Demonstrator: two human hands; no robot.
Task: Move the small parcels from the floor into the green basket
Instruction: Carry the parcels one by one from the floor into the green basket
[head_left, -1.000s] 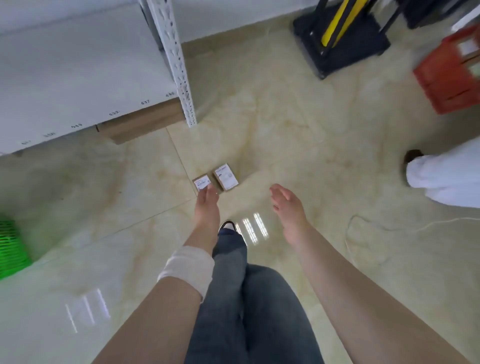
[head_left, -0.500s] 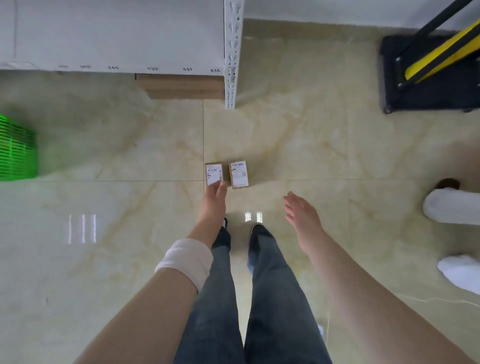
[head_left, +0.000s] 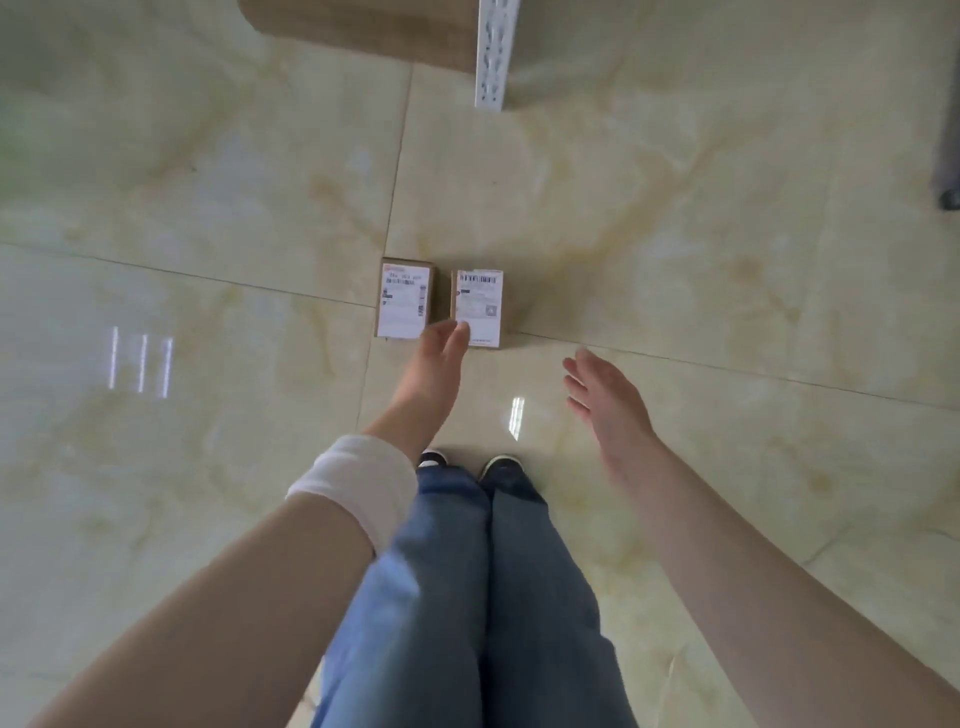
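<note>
Two small brown parcels with white labels lie side by side on the tiled floor: the left parcel and the right parcel. My left hand reaches down with fingers stretched out, its tips over the gap between the two parcels and overlapping the right one's near corner; it holds nothing. My right hand hangs open to the right of the parcels, apart from them. The green basket is out of view.
A white perforated shelf post stands on the floor beyond the parcels, with a brown cardboard box behind it to the left. A dark object sits at the right edge. My shoes are just below the hands.
The view has tilted down and closer; the green basket and the other person's feet left the frame. My left hand has shifted right, from the left parcel toward the gap between both.
</note>
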